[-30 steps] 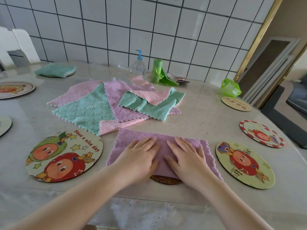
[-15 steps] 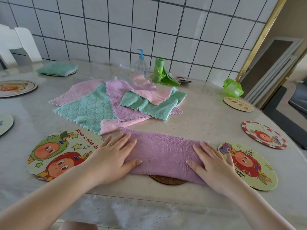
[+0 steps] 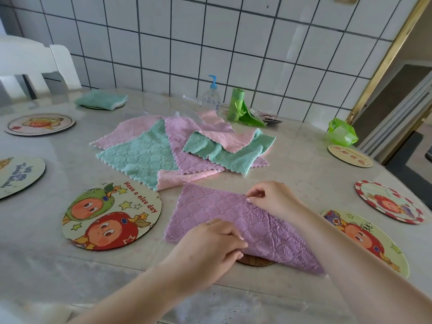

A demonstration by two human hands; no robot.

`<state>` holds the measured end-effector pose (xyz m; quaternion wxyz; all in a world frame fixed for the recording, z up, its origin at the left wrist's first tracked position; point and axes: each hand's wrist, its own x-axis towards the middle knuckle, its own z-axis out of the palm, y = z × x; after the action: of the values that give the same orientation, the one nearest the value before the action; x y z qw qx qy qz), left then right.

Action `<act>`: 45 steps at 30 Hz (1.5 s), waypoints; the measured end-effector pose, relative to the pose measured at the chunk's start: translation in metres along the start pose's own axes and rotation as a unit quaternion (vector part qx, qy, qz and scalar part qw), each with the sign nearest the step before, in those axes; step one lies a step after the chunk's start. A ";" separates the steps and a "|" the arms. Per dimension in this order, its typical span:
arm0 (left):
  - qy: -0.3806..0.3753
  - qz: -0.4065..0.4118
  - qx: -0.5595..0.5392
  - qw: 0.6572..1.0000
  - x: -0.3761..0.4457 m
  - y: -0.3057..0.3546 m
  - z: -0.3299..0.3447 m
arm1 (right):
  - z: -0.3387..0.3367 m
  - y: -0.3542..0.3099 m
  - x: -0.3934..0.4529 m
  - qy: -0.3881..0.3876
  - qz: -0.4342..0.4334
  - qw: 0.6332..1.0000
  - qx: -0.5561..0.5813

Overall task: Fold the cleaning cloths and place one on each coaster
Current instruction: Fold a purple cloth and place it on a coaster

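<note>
A purple cloth (image 3: 210, 209), folded into a strip, lies near the table's front edge over a small brown coaster (image 3: 256, 262). My right hand (image 3: 272, 198) pinches the strip's right end at its far corner and has it turned over toward the left. My left hand (image 3: 210, 246) pinches the same end at its near edge. A heap of unfolded pink, green and purple cloths (image 3: 177, 148) lies behind. A folded green cloth (image 3: 101, 99) sits on a coaster at the back left. Printed round coasters lie bare: "Have a nice day" (image 3: 112, 215) at left, a tomato one (image 3: 369, 239) at right.
More bare coasters ring the table: a left-edge coaster (image 3: 18, 175), a back-left coaster (image 3: 41, 123), a red-rimmed coaster (image 3: 388, 203) and a pale coaster (image 3: 349, 155) at right. A pump bottle (image 3: 211, 94), a green bag roll (image 3: 236, 104) and a green bag (image 3: 342, 133) stand by the tiled wall. A white chair (image 3: 30, 64) stands at back left.
Both hands were pressed flat on the strip and slid apart to its ends. Now both pinch the right end and have lifted it over toward the left.
</note>
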<state>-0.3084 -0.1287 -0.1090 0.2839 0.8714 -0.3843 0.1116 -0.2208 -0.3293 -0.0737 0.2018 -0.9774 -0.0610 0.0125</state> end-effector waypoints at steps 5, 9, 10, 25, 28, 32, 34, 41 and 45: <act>0.008 -0.032 -0.016 0.999 0.002 -0.003 0.006 | -0.005 -0.002 0.007 -0.038 -0.008 0.999 -0.017; 0.019 -0.022 0.002 1.000 0.003 -0.001 0.007 | -0.006 -0.006 0.008 -0.063 -0.019 0.997 -0.042; 0.022 -0.019 0.005 1.000 0.004 0.000 0.006 | -0.006 -0.007 0.007 -0.060 -0.029 0.997 -0.047; 0.128 -0.106 -0.080 0.983 -0.003 0.004 -0.039 | -0.061 -0.002 -0.056 -0.011 0.002 0.926 0.377; 0.131 -0.186 -0.267 0.936 0.001 0.005 -0.034 | -0.056 -0.004 -0.069 -0.090 -0.005 0.911 0.402; 0.106 -0.237 -0.412 0.873 0.006 0.013 -0.033 | -0.045 -0.008 -0.083 -0.062 -0.027 0.944 0.323; 0.052 -0.227 -0.405 0.884 0.009 0.011 -0.036 | -0.042 -0.008 -0.091 -0.026 -0.037 0.943 0.330; -0.117 -0.218 -0.169 0.954 0.022 -0.016 -0.039 | -0.002 0.009 -0.086 -0.065 0.024 0.974 0.215; -0.132 -0.247 -0.208 0.937 0.014 -0.019 -0.040 | -0.002 0.011 -0.092 -0.049 0.024 0.959 0.277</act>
<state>-0.2835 -0.1038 -0.0789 0.4245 0.8670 -0.2059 -0.1603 -0.3105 -0.3510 -0.0763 0.4610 -0.8827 -0.0414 0.0814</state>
